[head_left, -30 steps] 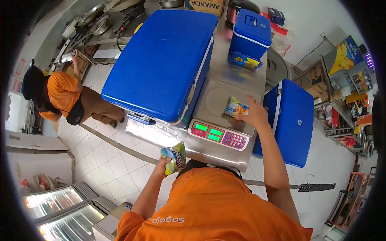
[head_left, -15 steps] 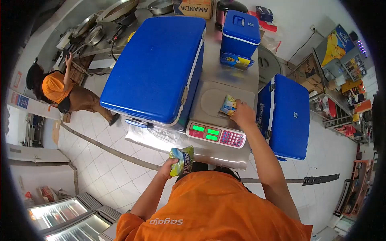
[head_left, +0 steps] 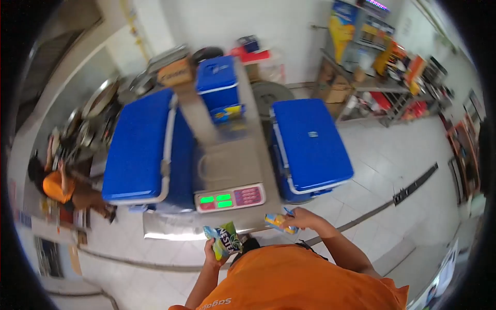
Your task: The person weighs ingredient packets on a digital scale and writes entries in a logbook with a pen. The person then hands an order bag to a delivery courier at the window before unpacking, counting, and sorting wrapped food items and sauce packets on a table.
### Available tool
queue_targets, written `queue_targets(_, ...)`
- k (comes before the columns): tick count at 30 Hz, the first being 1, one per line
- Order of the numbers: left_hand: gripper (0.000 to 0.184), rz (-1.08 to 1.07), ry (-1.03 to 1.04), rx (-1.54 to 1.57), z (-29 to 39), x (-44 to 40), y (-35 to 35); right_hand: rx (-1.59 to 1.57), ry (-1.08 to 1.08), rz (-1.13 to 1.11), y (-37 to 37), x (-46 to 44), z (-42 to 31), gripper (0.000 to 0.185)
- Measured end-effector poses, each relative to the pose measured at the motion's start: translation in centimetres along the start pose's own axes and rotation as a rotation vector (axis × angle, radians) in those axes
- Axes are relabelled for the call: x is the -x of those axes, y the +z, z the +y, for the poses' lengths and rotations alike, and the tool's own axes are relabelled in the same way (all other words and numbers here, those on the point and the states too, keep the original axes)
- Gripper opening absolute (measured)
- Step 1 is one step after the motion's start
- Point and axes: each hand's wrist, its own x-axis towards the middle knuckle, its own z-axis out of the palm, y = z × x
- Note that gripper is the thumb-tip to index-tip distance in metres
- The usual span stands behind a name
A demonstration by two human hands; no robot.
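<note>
Head view, looking down past an orange shirt at two bare hands and a metal tabletop. Blurred in places, with fine print mostly lost.

Left hand: low, in front of the near edge of the tabletop, fingers clamped on a pouch in green, pale blue and dark tones, white "NESTE" legible. Gripped at the left side, slightly tilted, close before the shirt.

Right hand: just off the near right corner of the tabletop, fingers clamped on a packet in yellow and blue, smaller than the pouch. Jutting leftward from the grip, apart from the pouch. Exact placing of each finger: cannot tell, through the blur.

On the tabletop, beyond both hands: a scale with three lit green displays and a pinkish keypad at the right, metal plate behind. Just beside, to the left: a big cooler, blue, lid down, pale rim. Farther back: a small cooler, also blue and lidded, with a yellow-and-blue box at the near foot. Near the far end: a brown carton.

To the right of the tabletop: another blue cooler, lid down, base mostly hidden.

Far left: a co-worker in an orange top, arms raised near some pans. Right side: pale floor with a long dark strip.
</note>
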Motion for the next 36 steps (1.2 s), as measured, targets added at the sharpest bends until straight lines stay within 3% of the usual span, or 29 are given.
queue_targets(5,0.090,-0.285,-0.203,-0.123,-6.0,-5.9,11.3,-0.546,-0.095,0.121,-2.4,10.3,11.5,0.072)
queue_targets(8,0.089,-0.249,-0.294,-0.242,-13.2,-9.9,15.8,-0.592,-0.110,0.315,-3.3,15.9,16.2,0.070)
queue_targets(10,0.081,-0.332,-0.359,-0.293,-18.5,-11.7,19.0,-0.605,-0.224,0.425,-2.7,16.6,21.1,0.068)
queue_targets(13,0.079,-0.174,-0.401,-0.417,-23.9,-11.3,25.5,-0.555,-0.261,0.650,-3.9,21.0,24.5,0.070)
queue_targets(22,0.064,-0.166,-0.635,-0.583,-35.2,-21.9,33.3,-0.708,0.168,0.892,-7.6,27.7,40.8,0.079)
queue_targets(23,0.062,-0.157,-0.666,-0.582,-36.8,-23.7,33.9,-0.766,0.187,1.016,-7.3,27.5,42.7,0.081)
queue_targets(27,0.055,-0.196,-0.819,-0.566,-44.3,-30.5,37.0,-0.978,0.371,0.932,-9.7,33.7,48.5,0.082)
queue_targets(33,0.044,-0.471,-1.262,-0.501,-62.2,-38.9,46.5,-1.320,0.595,1.160,-13.4,44.5,56.2,0.074)
queue_targets(36,0.067,-0.808,-1.040,-0.914,-74.3,-37.7,55.5,-1.559,0.544,1.523,-13.0,49.6,60.3,0.068)
